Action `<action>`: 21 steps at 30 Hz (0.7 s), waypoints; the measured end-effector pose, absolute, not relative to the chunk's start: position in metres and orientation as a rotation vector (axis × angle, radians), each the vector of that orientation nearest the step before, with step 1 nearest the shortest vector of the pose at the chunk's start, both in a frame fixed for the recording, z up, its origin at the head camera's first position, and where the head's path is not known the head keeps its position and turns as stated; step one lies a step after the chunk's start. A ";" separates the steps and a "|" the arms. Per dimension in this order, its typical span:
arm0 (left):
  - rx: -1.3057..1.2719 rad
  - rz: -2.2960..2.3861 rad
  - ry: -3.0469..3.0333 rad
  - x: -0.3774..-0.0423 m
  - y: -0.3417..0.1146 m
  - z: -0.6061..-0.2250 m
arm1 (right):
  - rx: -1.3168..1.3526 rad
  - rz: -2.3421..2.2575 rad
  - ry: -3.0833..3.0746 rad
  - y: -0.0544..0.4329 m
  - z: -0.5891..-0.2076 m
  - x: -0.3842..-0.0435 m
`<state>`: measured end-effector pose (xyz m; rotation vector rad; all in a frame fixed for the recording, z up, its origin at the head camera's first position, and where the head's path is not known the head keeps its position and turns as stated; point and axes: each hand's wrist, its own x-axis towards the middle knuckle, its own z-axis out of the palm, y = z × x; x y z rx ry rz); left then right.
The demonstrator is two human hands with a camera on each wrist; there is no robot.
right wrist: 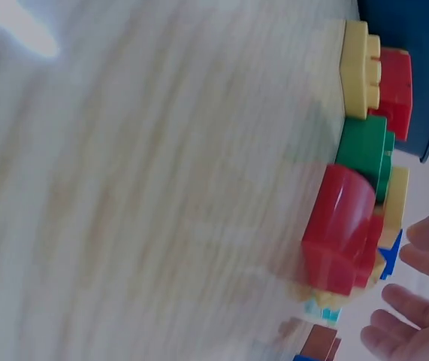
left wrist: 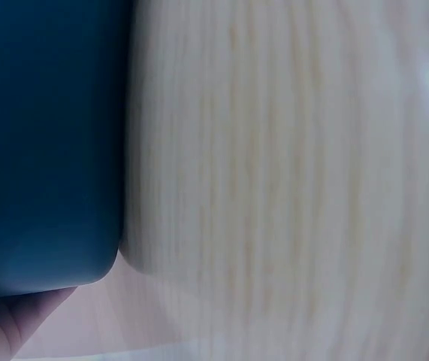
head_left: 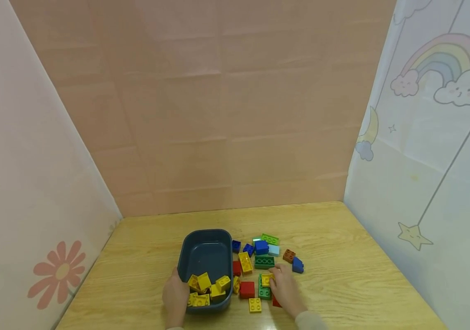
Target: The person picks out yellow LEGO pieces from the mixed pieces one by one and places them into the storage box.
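A dark blue plastic tub [head_left: 206,236] stands on the table with several yellow building bricks [head_left: 204,280] gathered in its near end. My left hand [head_left: 175,293] grips the tub's left side; in the left wrist view a finger [left wrist: 37,312] shows against the tub's wall. My right hand [head_left: 285,288] is over the loose bricks, its fingertips beside a yellow brick [head_left: 266,280] on top of a green brick [head_left: 265,293]. Apart and loosely bent, the right fingers [right wrist: 406,304] show nothing between them in the right wrist view. A red brick [head_left: 276,301] is partly hidden by that hand.
Right of the tub lie a red brick [head_left: 247,289], a small yellow brick [head_left: 255,305], a dark green brick [head_left: 264,262], blue bricks [head_left: 261,247] and a brown brick [head_left: 289,255]. Papered panels [head_left: 185,137] enclose the wooden table [head_left: 136,275] at the back and sides.
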<state>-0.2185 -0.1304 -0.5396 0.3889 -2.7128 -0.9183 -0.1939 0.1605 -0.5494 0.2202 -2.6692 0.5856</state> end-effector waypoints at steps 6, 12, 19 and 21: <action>0.406 -0.929 -2.729 -0.219 -0.130 -0.538 | 0.163 0.547 -2.767 0.168 -0.549 -0.194; 0.390 -0.921 -2.744 -0.219 -0.129 -0.538 | 0.152 0.654 -2.836 0.170 -0.548 -0.194; 0.403 -0.920 -2.738 -0.219 -0.129 -0.540 | 0.167 0.641 -2.746 0.173 -0.545 -0.194; 0.407 -0.923 -2.735 -0.219 -0.129 -0.540 | 0.166 0.644 -2.720 0.173 -0.543 -0.194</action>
